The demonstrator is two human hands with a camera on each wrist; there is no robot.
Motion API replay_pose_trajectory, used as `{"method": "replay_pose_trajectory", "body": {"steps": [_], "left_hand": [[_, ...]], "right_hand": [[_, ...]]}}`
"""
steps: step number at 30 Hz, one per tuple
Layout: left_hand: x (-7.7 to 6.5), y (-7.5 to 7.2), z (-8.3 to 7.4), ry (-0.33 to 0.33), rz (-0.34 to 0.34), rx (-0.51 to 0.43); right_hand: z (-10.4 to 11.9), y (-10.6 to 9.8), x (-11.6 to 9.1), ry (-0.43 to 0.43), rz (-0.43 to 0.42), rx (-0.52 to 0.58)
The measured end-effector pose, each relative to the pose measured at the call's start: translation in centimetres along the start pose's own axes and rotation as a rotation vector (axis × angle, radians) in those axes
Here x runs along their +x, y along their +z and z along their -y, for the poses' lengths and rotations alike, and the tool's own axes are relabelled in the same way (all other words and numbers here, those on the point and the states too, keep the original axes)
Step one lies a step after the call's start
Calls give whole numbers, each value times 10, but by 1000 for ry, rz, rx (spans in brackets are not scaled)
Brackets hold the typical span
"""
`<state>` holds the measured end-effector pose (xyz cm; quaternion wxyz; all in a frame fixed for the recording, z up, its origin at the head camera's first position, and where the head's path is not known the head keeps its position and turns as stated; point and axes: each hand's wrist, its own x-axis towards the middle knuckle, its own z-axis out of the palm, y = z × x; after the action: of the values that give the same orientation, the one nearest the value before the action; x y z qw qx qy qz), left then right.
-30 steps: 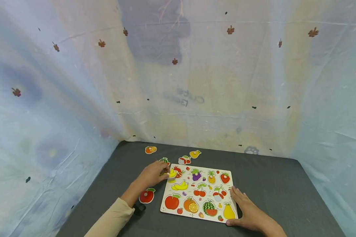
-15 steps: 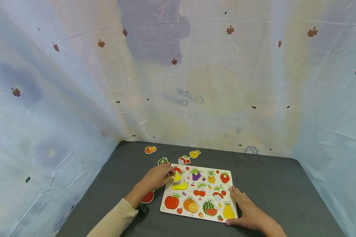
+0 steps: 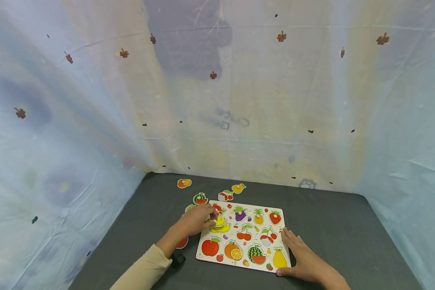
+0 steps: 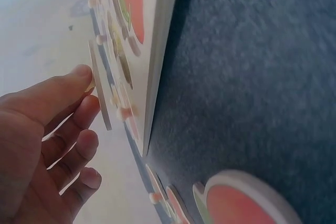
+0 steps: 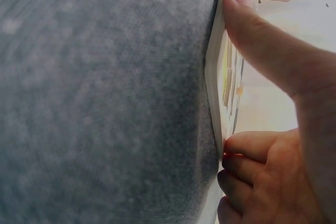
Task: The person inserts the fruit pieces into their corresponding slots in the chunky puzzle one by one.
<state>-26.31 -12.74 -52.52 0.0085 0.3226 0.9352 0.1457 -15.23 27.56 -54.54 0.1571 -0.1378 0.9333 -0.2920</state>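
Observation:
My left hand [image 3: 197,219] pinches a banana puzzle piece [image 3: 220,220] over the upper left of the fruit puzzle board [image 3: 229,237], just above the printed banana shape. In the left wrist view, thumb and index finger hold the thin piece [image 4: 101,87] edge-on, apart from the board; the other fingers curl loosely. My right hand [image 3: 304,259] rests at the board's lower right corner. Its thumb touches the near edge, and its fingers lie along the right edge. The right wrist view shows the thumb [image 5: 252,19] and fingertips against the board's rim.
Beyond the board lie an orange piece [image 3: 184,183], a watermelon piece [image 3: 200,198], a cherry piece [image 3: 225,196] and a pear piece [image 3: 238,188]. A red apple piece [image 3: 182,243] is partly behind the left arm. Knobbed pieces sit along the board's top row.
The left hand has moved right and slightly nearer with the banana piece, from the board's left edge to above the banana shape. The right hand and board have stayed put.

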Motion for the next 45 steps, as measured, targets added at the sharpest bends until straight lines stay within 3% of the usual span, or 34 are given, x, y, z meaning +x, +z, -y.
{"method": "replay_pose_trajectory", "body": {"steps": [16, 45], "left_hand": [[5, 17, -4, 37, 30, -4], [10, 21, -10, 29, 37, 23]], "right_hand": [[-1, 0, 0, 15, 2, 5], [-3, 1, 0, -1, -10, 0]]}}
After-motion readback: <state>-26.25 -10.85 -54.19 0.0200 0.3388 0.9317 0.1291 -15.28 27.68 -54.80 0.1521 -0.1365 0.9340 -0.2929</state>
